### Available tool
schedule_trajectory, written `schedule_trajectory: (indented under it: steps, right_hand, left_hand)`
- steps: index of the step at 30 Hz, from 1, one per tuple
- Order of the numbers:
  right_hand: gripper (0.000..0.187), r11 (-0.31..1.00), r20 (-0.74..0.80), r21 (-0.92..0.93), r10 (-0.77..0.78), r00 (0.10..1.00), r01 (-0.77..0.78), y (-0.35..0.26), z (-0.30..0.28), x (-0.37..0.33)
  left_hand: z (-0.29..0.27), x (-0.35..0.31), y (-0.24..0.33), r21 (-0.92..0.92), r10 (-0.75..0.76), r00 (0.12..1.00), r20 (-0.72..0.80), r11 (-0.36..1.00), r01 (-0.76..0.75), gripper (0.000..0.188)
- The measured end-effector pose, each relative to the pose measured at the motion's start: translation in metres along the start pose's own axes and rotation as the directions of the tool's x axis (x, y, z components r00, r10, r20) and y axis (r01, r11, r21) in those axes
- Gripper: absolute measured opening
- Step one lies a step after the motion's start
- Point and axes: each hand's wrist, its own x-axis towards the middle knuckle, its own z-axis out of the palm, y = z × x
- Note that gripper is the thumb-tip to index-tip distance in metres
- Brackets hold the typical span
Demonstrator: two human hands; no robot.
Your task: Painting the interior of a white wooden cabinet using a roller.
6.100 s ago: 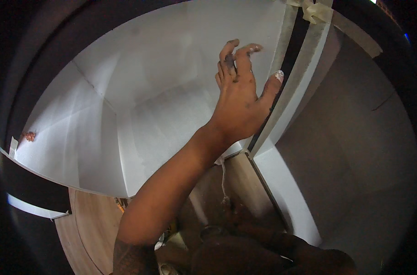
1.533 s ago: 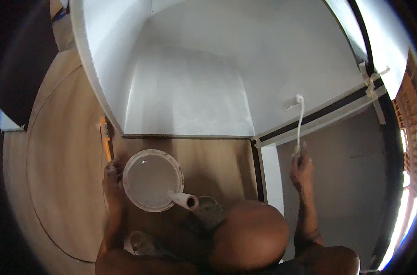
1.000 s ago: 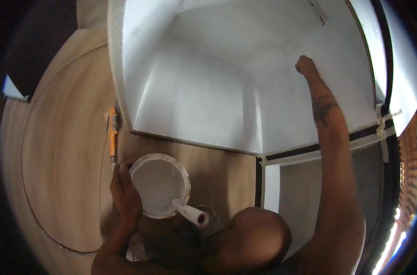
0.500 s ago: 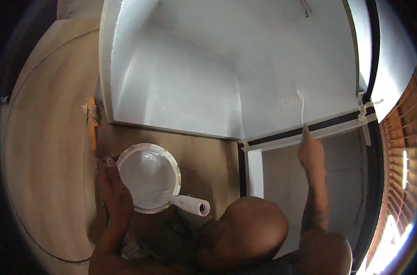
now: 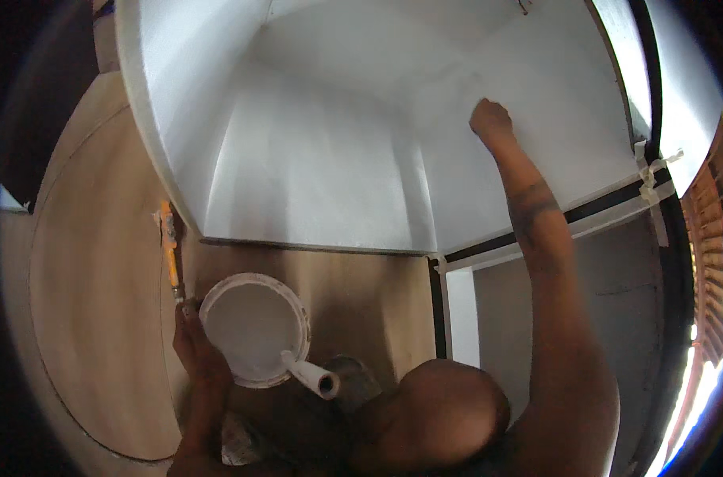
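My right hand (image 5: 491, 121) is raised inside a large white box-shaped compartment (image 5: 322, 159), close to its right inner wall. Its fingers are curled into a fist; what they hold, if anything, cannot be made out against the white. Lower left, my left hand (image 5: 196, 348) is beside a round bucket (image 5: 302, 350) of whitish paint. Its fingers point forward, stretched out, with nothing seen in them. Just ahead of the fingertips lies an orange-handled tool (image 5: 169, 238). A white tool handle (image 5: 312, 375) with a hollow end leans out over the bucket's near right rim.
Wood-coloured panelling (image 5: 99, 278) with a curved line spreads along the left. A black strip (image 5: 504, 241) edges the compartment's opening, and masking tape (image 5: 654, 171) hangs at its right corner. Below is a grey panel (image 5: 568, 318). My knee (image 5: 449, 405) fills the lower middle.
My right hand has moved up and further into the compartment; the thin white piece seen above it earlier is no longer distinguishable. The view has shifted slightly. My left hand stays beside the bucket.
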Motion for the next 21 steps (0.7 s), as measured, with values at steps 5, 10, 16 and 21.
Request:
schedule_trajectory:
  steps: [5,10,16,21]
  right_hand:
    - [0.027,1.0,0.056,0.018,0.021,0.998,-0.022,-0.015,0.0,0.053]
    - [0.026,1.0,0.001,-0.007,-0.012,1.0,0.012,-0.008,0.002,-0.021]
    - [0.054,0.993,0.208,-0.094,0.091,0.974,-0.073,0.031,-0.061,-0.231]
    - [0.059,0.971,0.394,-0.191,0.209,0.895,-0.143,0.03,-0.127,-0.325]
  left_hand:
    - [0.007,-0.004,0.024,0.018,-0.023,0.995,0.097,1.0,0.022,0.038]
    - [0.0,-0.004,0.012,0.121,0.017,0.992,0.125,0.992,-0.032,0.039]
    - [-0.008,-0.006,0.014,0.22,0.005,0.981,0.192,0.974,-0.048,0.042]
    - [-0.004,-0.008,0.024,0.275,-0.017,0.985,0.17,0.961,-0.031,0.046]
